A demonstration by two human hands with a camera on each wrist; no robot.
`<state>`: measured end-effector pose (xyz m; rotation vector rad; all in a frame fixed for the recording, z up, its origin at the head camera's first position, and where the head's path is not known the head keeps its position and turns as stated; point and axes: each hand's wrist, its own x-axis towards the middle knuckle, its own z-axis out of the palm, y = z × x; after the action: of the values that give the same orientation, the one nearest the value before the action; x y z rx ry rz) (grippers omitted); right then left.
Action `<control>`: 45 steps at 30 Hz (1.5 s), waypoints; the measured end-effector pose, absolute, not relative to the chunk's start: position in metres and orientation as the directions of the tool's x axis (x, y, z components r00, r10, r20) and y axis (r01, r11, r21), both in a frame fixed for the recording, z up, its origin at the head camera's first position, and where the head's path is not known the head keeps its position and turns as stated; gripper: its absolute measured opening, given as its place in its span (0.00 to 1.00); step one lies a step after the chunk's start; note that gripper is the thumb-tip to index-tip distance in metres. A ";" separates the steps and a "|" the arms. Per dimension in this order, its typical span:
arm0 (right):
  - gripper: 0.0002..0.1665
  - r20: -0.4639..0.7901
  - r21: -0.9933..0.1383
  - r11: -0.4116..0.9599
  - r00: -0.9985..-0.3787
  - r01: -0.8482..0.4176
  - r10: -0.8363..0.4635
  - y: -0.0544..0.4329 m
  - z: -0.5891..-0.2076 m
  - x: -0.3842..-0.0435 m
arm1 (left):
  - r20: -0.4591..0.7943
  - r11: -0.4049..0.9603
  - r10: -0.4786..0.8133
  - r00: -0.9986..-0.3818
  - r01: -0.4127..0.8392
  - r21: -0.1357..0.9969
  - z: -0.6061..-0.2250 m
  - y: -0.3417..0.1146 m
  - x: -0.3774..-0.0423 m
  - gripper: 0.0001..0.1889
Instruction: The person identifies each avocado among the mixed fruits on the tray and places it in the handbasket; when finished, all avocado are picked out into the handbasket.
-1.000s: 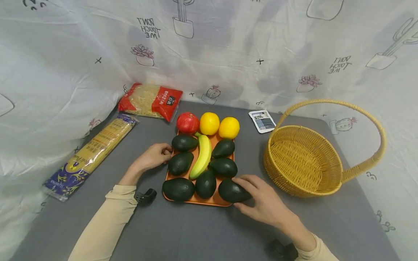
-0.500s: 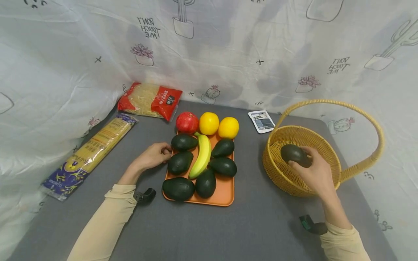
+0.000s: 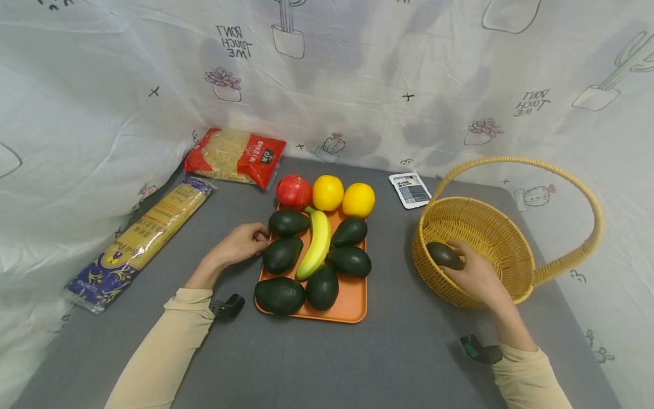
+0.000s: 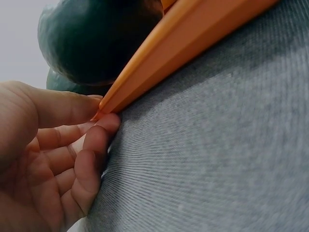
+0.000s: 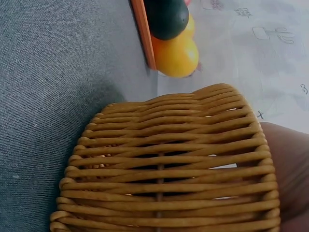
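Observation:
My left hand point(image 3: 241, 244) pinches the left rim of the orange tray point(image 3: 352, 304); in the left wrist view, the thumb point(image 4: 63, 108) lies over the rim with fingertips beneath it. On the tray are several dark green avocados point(image 3: 279, 296) around a yellow banana point(image 3: 315, 245). A red pomegranate point(image 3: 293, 192) and two yellow round fruits point(image 3: 328, 192) line its far end. Inside the wicker basket point(image 3: 424, 258), at its left wall, my right hand point(image 3: 477, 275) grips an avocado point(image 3: 443, 255). The basket's wall hides that avocado in the right wrist view.
The basket's tall handle point(image 3: 587, 199) arches over its right side. Behind it to the left lies a small white packet point(image 3: 410, 190). A red bag of pasta point(image 3: 235, 157) and a long pasta pack point(image 3: 145, 241) lie at left. A patterned cloth point(image 3: 357, 74) hangs behind the grey table point(image 3: 286, 363).
My right hand has lifted an avocado from the tray's near right corner and carried it right into the basket, then left and lower towards the near left wall. The left hand has stayed put.

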<state>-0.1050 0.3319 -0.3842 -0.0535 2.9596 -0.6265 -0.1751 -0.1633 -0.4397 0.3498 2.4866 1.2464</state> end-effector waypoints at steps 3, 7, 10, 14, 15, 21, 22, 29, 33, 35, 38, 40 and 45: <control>0.39 -0.106 -0.406 0.914 -0.993 -0.012 -0.060 0.332 -0.382 -0.105 | -0.184 0.587 0.364 -0.913 0.071 0.807 -0.437 -0.162 -0.176 0.13; 0.36 0.007 -0.417 0.907 -0.999 -0.047 -0.049 0.321 -0.374 -0.100 | -0.180 0.585 0.369 -0.912 0.078 0.807 -0.436 -0.161 -0.177 0.13; 0.29 0.232 -0.447 0.878 -0.970 -0.171 -0.070 0.301 -0.370 -0.096 | -0.175 0.584 0.374 -0.911 0.085 0.807 -0.435 -0.161 -0.178 0.12; 0.25 0.480 -0.412 0.817 -0.858 -0.403 -0.182 0.261 -0.375 -0.093 | -0.171 0.590 0.374 -0.911 0.092 0.802 -0.434 -0.162 -0.179 0.12; 0.25 0.504 -0.392 0.804 -0.836 -0.448 -0.220 0.250 -0.377 -0.093 | -0.170 0.591 0.375 -0.911 0.094 0.801 -0.434 -0.162 -0.179 0.12; 0.34 0.433 -0.249 0.786 -0.791 -0.567 -0.433 0.200 -0.397 -0.096 | -0.157 0.589 0.379 -0.912 0.107 0.801 -0.436 -0.163 -0.175 0.11; 0.35 0.402 -0.230 0.790 -0.795 -0.569 -0.455 0.194 -0.401 -0.097 | -0.156 0.589 0.380 -0.912 0.108 0.801 -0.437 -0.162 -0.174 0.11; 0.37 0.325 -0.141 0.794 -0.785 -0.592 -0.528 0.174 -0.423 -0.098 | -0.161 0.579 0.387 -0.908 0.103 0.809 -0.441 -0.163 -0.171 0.11; 0.36 0.343 -0.157 0.791 -0.784 -0.591 -0.517 0.173 -0.423 -0.098 | -0.153 0.580 0.381 -0.912 0.107 0.807 -0.442 -0.164 -0.172 0.11; 0.36 0.353 -0.185 0.791 -0.791 -0.583 -0.500 0.175 -0.420 -0.097 | -0.154 0.582 0.379 -0.912 0.106 0.806 -0.442 -0.164 -0.173 0.11; 0.37 0.382 -0.232 0.795 -0.804 -0.561 -0.456 0.185 -0.410 -0.094 | -0.159 0.583 0.381 -0.911 0.103 0.806 -0.443 -0.165 -0.173 0.11; 0.38 0.413 -0.263 0.802 -0.814 -0.536 -0.408 0.196 -0.400 -0.091 | -0.160 0.582 0.382 -0.910 0.102 0.807 -0.443 -0.165 -0.173 0.11; 0.39 0.469 -0.346 0.840 -0.853 -0.418 -0.231 0.245 -0.367 -0.091 | -0.158 0.580 0.385 -0.909 0.105 0.808 -0.441 -0.164 -0.173 0.11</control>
<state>-0.0906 0.2450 -0.3672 -0.6313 3.4105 -0.8140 -0.1733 -0.1644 -0.4413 0.4002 2.4974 1.2470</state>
